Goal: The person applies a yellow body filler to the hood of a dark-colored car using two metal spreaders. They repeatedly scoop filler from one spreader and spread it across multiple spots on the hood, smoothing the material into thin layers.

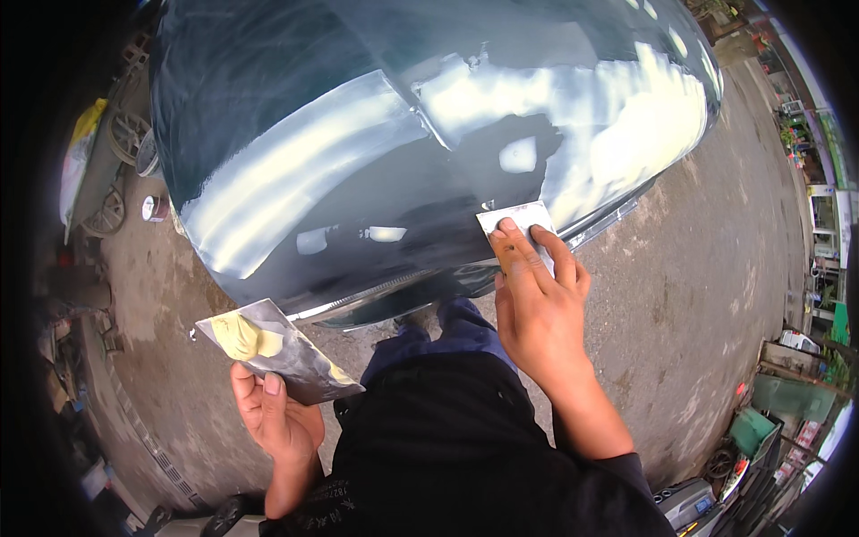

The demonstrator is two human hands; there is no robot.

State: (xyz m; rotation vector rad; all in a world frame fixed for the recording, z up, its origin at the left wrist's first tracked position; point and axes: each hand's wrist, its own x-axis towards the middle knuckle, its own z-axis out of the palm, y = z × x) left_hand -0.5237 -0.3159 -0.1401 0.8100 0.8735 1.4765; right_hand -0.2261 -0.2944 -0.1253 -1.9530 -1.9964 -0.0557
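In front of me is a dark, rounded vehicle panel (394, 192) with broad pale filler patches (309, 166) and a few small white spots. My right hand (541, 300) presses a thin, light-coloured putty spreader (519, 215) to the panel near its lower edge, fingers spread over the blade. At the lower left, clear of the panel, my left hand (277, 416) grips a flat grey mixing board (295, 353) between thumb and fingers. A lump of yellow putty (242, 337) sits on its far left corner, and more is smeared along the board's right edge.
A shiny trim strip (376, 291) runs below the panel. On the concrete floor (698, 295) to the left stand a small can (155, 208) and wheels (107, 210). A green bin (753, 430) and assorted clutter line the right side.
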